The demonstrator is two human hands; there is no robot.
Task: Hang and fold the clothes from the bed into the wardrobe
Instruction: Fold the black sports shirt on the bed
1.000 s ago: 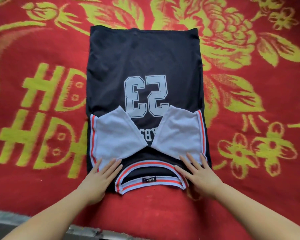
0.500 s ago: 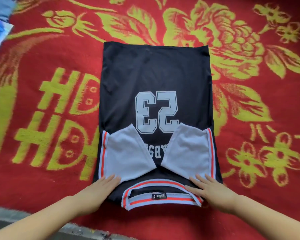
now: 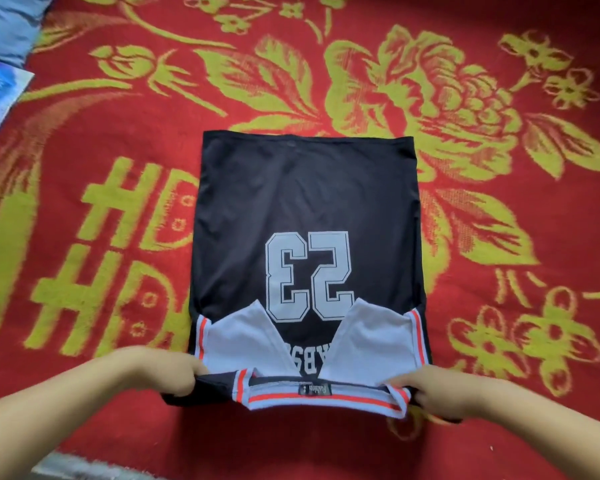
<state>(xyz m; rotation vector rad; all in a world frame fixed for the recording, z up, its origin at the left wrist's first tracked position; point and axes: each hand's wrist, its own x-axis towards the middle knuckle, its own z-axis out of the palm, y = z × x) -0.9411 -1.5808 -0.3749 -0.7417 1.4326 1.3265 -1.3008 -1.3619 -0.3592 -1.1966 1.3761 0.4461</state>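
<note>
- Black mesh jersey (image 3: 302, 202) with a white number 23 lies flat on the bed's red blanket with yellow-green flowers (image 3: 465, 98), back side up, collar nearest the person, both white sleeves (image 3: 243, 337) already turned in over the back.
- Left hand (image 3: 167, 372) pinches the left shoulder corner with curled fingers; right hand (image 3: 444, 393) pinches the right corner the same way. The white-and-orange striped collar band (image 3: 319, 400) is lifted just off the blanket between them.
- Judged step: carry the collar end away from the body and lay it over the hem for a half fold.
- To do it well, keep both corners level and the band taut, so the tucked sleeves do not slide out as the cloth rises.
- Mesh is likely slippery; move slowly and keep the side edges lined up.
- Set the shoulders down square on the far hem (image 3: 305, 136), then smooth outward from the middle.
- Blue cloth (image 3: 7, 22) lies at the far left corner, well apart.
</note>
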